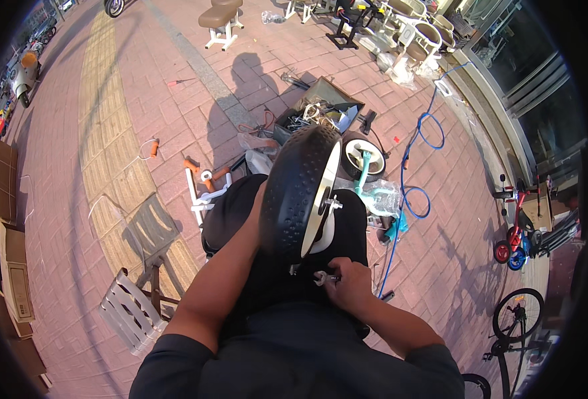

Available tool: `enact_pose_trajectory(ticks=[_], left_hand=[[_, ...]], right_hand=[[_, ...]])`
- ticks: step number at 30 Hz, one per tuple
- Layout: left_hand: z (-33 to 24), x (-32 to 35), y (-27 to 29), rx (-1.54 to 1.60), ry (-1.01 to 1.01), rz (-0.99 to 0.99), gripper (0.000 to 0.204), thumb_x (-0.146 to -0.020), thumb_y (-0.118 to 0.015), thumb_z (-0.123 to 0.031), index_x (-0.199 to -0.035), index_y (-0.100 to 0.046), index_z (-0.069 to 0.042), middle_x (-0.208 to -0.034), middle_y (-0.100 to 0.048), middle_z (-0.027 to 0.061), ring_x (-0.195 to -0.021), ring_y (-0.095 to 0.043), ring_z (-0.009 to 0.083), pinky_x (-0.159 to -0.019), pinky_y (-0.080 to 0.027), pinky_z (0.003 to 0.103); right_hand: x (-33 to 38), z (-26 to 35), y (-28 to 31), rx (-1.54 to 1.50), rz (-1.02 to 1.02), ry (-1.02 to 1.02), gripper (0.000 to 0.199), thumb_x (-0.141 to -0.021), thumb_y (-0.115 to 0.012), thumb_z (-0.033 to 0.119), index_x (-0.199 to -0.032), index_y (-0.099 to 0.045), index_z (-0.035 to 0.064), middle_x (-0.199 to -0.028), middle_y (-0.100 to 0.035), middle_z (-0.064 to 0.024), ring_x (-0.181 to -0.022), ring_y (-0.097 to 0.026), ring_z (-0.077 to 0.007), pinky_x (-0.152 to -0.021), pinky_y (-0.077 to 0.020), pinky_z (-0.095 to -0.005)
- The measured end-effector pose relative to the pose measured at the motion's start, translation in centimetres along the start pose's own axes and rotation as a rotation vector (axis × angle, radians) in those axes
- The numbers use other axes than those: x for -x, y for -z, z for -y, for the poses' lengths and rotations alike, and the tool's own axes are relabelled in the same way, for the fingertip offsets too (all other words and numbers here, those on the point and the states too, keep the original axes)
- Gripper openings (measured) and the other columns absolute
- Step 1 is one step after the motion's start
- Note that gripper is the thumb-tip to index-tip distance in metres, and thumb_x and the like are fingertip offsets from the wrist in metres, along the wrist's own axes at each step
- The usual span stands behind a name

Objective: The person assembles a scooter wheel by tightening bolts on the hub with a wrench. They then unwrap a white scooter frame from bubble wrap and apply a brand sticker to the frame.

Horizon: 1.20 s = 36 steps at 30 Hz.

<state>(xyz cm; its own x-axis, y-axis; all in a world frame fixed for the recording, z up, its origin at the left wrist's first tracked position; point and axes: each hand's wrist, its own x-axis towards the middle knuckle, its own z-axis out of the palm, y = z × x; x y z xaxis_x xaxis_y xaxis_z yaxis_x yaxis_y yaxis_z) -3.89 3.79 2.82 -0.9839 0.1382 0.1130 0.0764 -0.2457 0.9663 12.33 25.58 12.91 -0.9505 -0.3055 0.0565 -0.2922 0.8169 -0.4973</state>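
A black wheel (290, 193) with a studded tyre and cream-coloured rim stands on edge over my lap, slightly tilted. From its middle a metal axle with a nut (334, 202) sticks out toward the right. My left hand (259, 203) holds the wheel from its left side; the tyre hides the fingers. Below the wheel, my right hand (348, 282) is closed round a metal wrench (320, 278), whose jaw points left, apart from the axle. Just beyond my knees lies a second black wheel (372, 169) with a white hub, a turquoise part (364, 166) across it.
An open toolbox (327, 93) full of tools stands ahead. White frame parts with orange grips (204, 183) lie left of my knees. A blue hose (410, 156) runs along the right. A slatted chair (131, 312), cardboard boxes (0, 179) and a bicycle (517, 322) stand around.
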Motion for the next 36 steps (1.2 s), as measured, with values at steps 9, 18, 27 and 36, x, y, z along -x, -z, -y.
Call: enact_pose_trajectory(ticks=[9, 18, 27, 36], left_hand=[[2.9, 0.4, 1.6, 0.94, 0.498, 0.061, 0.043, -0.107, -0.049, -0.035, -0.128, -0.063, 0.0, -0.119, -0.071, 0.0154, -0.103, -0.072, 0.0265, -0.087, -0.061, 0.039], [-0.3, 1.4, 1.2, 0.898, 0.314, 0.212, 0.041, -0.108, -0.056, -0.026, -0.141, -0.057, -0.001, -0.129, -0.069, 0.0132, -0.111, -0.07, 0.0214, -0.091, -0.061, 0.035], [-2.4, 1.7, 0.9, 0.895, 0.237, 0.255, 0.042, -0.107, -0.059, -0.023, -0.143, -0.056, -0.001, -0.131, -0.068, 0.011, -0.112, -0.069, 0.0183, -0.094, -0.06, 0.033], [-2.4, 0.1, -0.4, -0.01, -0.028, 0.04, 0.026, -0.103, -0.051, -0.013, -0.119, -0.066, 0.002, -0.105, -0.073, 0.0132, -0.092, -0.072, 0.0228, -0.081, -0.056, 0.035]], right_hand=[[-1.9, -0.1, 1.4, -0.302, 0.01, -0.158, 0.039, -0.085, -0.084, 0.034, -0.105, -0.064, 0.0078, -0.079, -0.072, -0.0122, -0.071, -0.073, -0.0334, -0.064, -0.057, -0.0423], [-7.8, -3.1, 5.3, -0.239, -0.221, 0.078, 0.047, -0.107, -0.055, 0.043, -0.085, -0.066, 0.0025, -0.073, -0.062, -0.0138, -0.066, -0.063, -0.0345, -0.059, -0.0495, -0.0417], [-11.0, -5.2, 7.3, -0.021, -0.076, 0.236, 0.05, -0.105, -0.055, 0.047, -0.083, -0.067, 0.0045, -0.073, -0.063, -0.0135, -0.068, -0.064, -0.0369, -0.061, -0.0507, -0.0441], [-9.8, -2.6, 7.9, -0.556, -0.051, 0.096, 0.049, -0.074, -0.096, 0.041, -0.081, -0.063, 0.0043, -0.066, -0.052, 0.0, -0.063, -0.044, -0.0072, -0.054, -0.0385, -0.0272]])
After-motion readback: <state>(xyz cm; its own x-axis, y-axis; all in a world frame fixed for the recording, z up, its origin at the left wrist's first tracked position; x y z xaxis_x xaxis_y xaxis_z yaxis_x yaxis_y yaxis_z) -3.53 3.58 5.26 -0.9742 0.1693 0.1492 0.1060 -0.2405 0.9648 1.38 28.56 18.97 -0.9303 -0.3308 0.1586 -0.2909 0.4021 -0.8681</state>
